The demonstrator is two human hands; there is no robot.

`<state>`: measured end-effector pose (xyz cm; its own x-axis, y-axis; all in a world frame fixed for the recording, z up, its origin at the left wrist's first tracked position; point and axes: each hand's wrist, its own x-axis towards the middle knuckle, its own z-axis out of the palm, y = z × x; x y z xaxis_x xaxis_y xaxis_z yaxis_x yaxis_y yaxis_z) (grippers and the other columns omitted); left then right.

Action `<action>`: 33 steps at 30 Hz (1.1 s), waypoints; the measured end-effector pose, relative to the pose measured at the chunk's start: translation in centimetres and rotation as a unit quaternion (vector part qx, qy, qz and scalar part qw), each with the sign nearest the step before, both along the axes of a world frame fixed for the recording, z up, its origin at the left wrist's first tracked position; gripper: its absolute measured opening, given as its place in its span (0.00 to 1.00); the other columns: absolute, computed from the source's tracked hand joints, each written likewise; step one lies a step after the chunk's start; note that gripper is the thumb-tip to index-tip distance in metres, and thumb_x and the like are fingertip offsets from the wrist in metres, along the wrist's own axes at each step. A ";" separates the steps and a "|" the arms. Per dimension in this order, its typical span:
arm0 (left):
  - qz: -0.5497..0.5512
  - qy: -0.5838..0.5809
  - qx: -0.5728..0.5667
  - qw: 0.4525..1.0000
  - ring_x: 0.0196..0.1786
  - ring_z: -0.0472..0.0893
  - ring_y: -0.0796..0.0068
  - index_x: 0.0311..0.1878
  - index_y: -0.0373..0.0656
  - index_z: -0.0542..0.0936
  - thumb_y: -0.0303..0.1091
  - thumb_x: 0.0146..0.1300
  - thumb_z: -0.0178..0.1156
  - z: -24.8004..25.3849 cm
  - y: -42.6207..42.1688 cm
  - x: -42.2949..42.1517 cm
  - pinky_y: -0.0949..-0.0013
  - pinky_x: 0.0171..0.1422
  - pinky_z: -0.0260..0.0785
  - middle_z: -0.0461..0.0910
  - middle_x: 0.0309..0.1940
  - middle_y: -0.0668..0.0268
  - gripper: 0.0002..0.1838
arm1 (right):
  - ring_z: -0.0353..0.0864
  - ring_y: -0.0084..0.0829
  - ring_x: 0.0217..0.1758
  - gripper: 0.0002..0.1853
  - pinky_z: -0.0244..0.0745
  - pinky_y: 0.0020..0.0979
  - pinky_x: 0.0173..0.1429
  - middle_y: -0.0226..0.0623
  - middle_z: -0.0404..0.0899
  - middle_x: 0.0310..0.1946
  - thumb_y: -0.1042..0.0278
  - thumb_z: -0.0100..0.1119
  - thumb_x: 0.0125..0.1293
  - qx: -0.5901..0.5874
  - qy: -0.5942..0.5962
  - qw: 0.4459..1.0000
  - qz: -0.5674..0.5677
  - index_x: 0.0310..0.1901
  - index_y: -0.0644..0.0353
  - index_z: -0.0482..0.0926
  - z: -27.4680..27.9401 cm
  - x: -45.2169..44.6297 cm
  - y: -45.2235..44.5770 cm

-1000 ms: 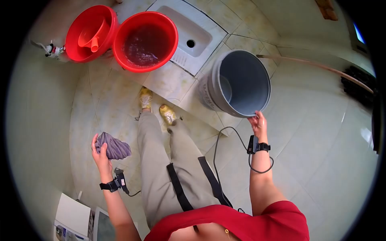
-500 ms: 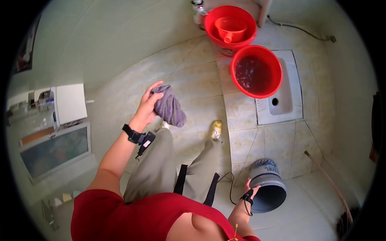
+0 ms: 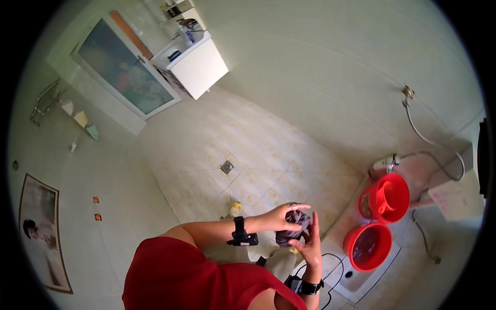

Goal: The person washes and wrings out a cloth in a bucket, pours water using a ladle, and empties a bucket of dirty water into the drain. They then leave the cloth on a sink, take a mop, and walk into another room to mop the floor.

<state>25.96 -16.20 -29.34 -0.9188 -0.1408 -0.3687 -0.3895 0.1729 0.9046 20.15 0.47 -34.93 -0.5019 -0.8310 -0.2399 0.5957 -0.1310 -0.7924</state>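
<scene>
A bunched purple-grey cloth (image 3: 289, 235) is held in front of my body, between both hands. From the left, my left hand (image 3: 281, 217) grips it, fingers over its top and thumb across its front. On the other side, my right hand (image 3: 310, 248) clasps the cloth with its thumb against the lower part and its fingers pointing up along the edge. To the right of my hands stands a red bucket (image 3: 349, 248) with dark water in it.
A second red bucket (image 3: 366, 202) holds a red dipper (image 3: 385, 199). The squat toilet (image 3: 361, 284) lies beneath the nearer bucket. A floor drain (image 3: 227, 167) is in the tiles. Farther off are a white sink cabinet (image 3: 199, 67) and a door (image 3: 124, 67). A hose (image 3: 418, 132) hangs from the wall.
My view has turned left toward the door and cabinet. My right hand has left the grey bucket, now out of view, and joined my left hand on the cloth.
</scene>
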 end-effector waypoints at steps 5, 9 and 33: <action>0.102 0.024 -0.022 0.994 0.51 0.71 0.71 0.66 0.42 0.62 0.31 0.52 0.64 -0.9 -3.9 2.9 0.69 0.60 0.62 0.72 0.47 0.61 0.36 | 0.74 0.25 0.48 0.40 0.73 0.29 0.51 0.33 0.73 0.46 0.74 0.78 0.38 -0.028 0.083 0.984 0.153 0.54 0.60 0.65 -1.8 -2.4 -7.4; 0.177 0.083 -0.083 0.977 0.55 0.69 0.71 0.66 0.41 0.61 0.32 0.52 0.67 -0.2 -12.2 9.2 0.68 0.62 0.61 0.68 0.52 0.57 0.38 | 0.74 0.21 0.42 0.37 0.73 0.26 0.47 0.28 0.74 0.39 0.78 0.77 0.38 -0.001 0.111 0.966 0.233 0.50 0.59 0.64 -2.2 0.9 -17.6; 0.351 0.237 -0.708 0.565 0.66 0.61 0.62 0.59 0.46 0.69 0.35 0.59 0.57 40.7 -63.1 45.9 0.56 0.70 0.53 0.61 0.62 0.63 0.23 | 0.76 0.22 0.42 0.25 0.73 0.25 0.48 0.30 0.77 0.36 0.85 0.69 0.43 0.024 0.356 0.898 0.258 0.45 0.62 0.71 18.9 5.5 -77.3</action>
<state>71.84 -79.34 11.37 -0.4014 -0.3777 0.8344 -0.5843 0.8072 0.0843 25.64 -76.80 -16.06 -0.0927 -0.9943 -0.0528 -0.0932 0.0614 -0.9937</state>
